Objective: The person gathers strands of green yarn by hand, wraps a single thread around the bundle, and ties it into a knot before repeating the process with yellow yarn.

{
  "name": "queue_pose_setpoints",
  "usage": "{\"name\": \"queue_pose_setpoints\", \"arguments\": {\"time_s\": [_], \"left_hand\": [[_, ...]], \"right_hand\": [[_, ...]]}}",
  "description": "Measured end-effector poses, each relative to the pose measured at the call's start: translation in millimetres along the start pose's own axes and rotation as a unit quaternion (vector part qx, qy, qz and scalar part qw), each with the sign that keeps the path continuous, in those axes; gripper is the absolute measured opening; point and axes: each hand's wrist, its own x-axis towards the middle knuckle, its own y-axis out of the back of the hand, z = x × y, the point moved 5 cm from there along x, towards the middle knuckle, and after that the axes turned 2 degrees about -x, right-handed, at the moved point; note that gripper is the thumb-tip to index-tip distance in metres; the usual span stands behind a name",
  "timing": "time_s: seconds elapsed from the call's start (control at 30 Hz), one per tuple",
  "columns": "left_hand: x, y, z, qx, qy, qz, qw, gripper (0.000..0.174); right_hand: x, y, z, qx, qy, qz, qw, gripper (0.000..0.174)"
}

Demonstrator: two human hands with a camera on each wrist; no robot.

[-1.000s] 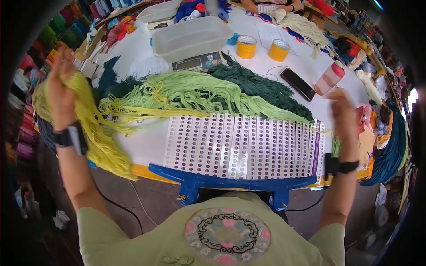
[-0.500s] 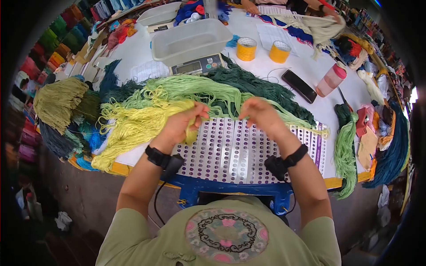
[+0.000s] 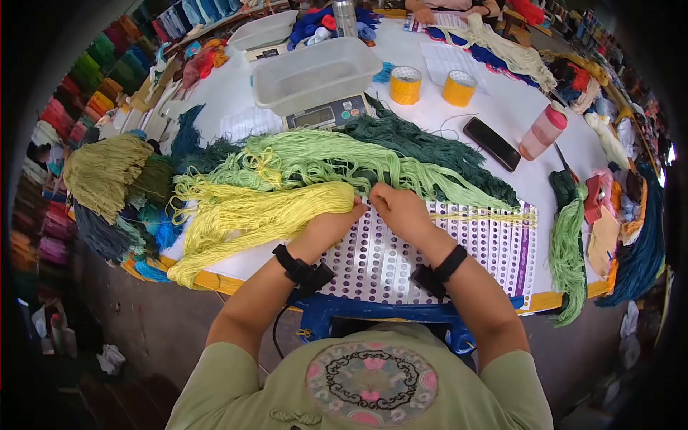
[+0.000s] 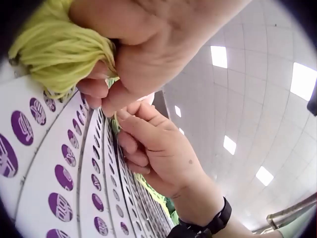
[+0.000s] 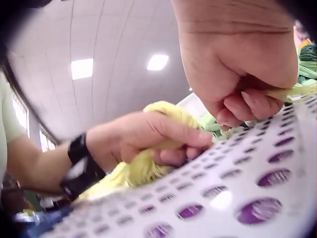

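Note:
My left hand [image 3: 332, 228] grips the right end of a bright yellow yarn skein [image 3: 265, 211], its loops bulging past the fingers in the left wrist view. Close beside it over the perforated white board [image 3: 380, 269], my right hand [image 3: 405, 213] has its fingers curled, pinching a thin yellow strand [image 5: 297, 92]. That strand trails out to the right across the board. In the left wrist view the fingertips of both hands nearly meet. Behind them lie a light green skein [image 3: 322, 154] and a dark green skein [image 3: 430, 154].
A scale [image 3: 330, 115] bears a clear plastic tub [image 3: 315, 75]. Two yellow tape rolls [image 3: 405, 86], a phone [image 3: 492, 143] and a pink-capped bottle [image 3: 542, 131] are farther right. Olive yarn [image 3: 107, 172] hangs at the left edge, green yarn [image 3: 566, 251] at the right. Another person's hands [image 3: 423, 13] are across the table.
Both hands have come in from far left and right to the middle. The yellow skein, raised at the left earlier, now lies along the board's left side with its end in the left hand.

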Motion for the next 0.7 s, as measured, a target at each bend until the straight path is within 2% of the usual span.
{"name": "queue_pose_setpoints", "arguments": {"time_s": [0.03,0.1,0.13,0.2,0.23,0.3,0.33,0.4,0.43,0.5,0.53,0.6,0.7], "left_hand": [[-0.4,0.0,0.5,0.001,0.001,0.001,1.0,0.018],[-4.0,-1.1,8.9,-0.168,0.188,-0.057,0.966,0.017],[-1.7,2.0,13.6,-0.169,0.187,-0.057,0.966,0.017],[-3.8,0.6,8.5,-0.296,0.321,-0.068,0.897,0.015],[-2.2,-0.4,7.6,-0.296,0.32,-0.069,0.897,0.015],[4.4,-3.0,7.0,-0.336,0.264,-0.072,0.901,0.014],[6.8,-3.3,3.6,-0.336,0.264,-0.073,0.901,0.014],[11.9,-5.5,2.7,-0.295,0.243,-0.137,0.914,0.012],[12.7,-5.9,1.5,-0.295,0.244,-0.137,0.914,0.012],[12.3,-4.7,2.1,-0.234,0.264,-0.136,0.926,0.01],[9.8,-2.7,4.3,-0.234,0.264,-0.136,0.926,0.01],[6.6,11.6,15.2,-0.15,0.18,-0.106,0.966,0.008],[8.1,38.3,-9.6,-0.23,0.183,-0.057,0.954,0.01]], "right_hand": [[-0.6,1.7,0.0,0.001,0.001,0.0,1.0,0.007],[-1.4,7.4,-3.4,0.055,-0.009,-0.027,0.998,0.006],[-1.5,8.4,-3.5,0.054,-0.009,-0.025,0.998,0.006],[-1.6,11.7,-5.8,0.091,0.007,-0.005,0.996,0.013],[-0.6,11.5,-5.9,0.09,0.006,-0.004,0.996,0.013],[1.7,11.3,-2.1,0.118,-0.037,0.006,0.992,0.03],[2.5,12.8,-1.2,0.118,-0.037,0.007,0.992,0.03],[4.9,12.4,0.4,0.231,-0.087,-0.067,0.967,0.049],[8.1,16.9,0.2,0.231,-0.087,-0.067,0.967,0.049],[10.8,12.1,3.1,0.229,-0.135,-0.188,0.945,0.056],[12.5,10.1,6.8,0.23,-0.135,-0.188,0.945,0.056],[13.1,1.1,12.8,0.301,-0.155,-0.225,0.914,0.062],[11.7,0.6,19.3,0.354,-0.148,-0.222,0.896,0.063]]}}
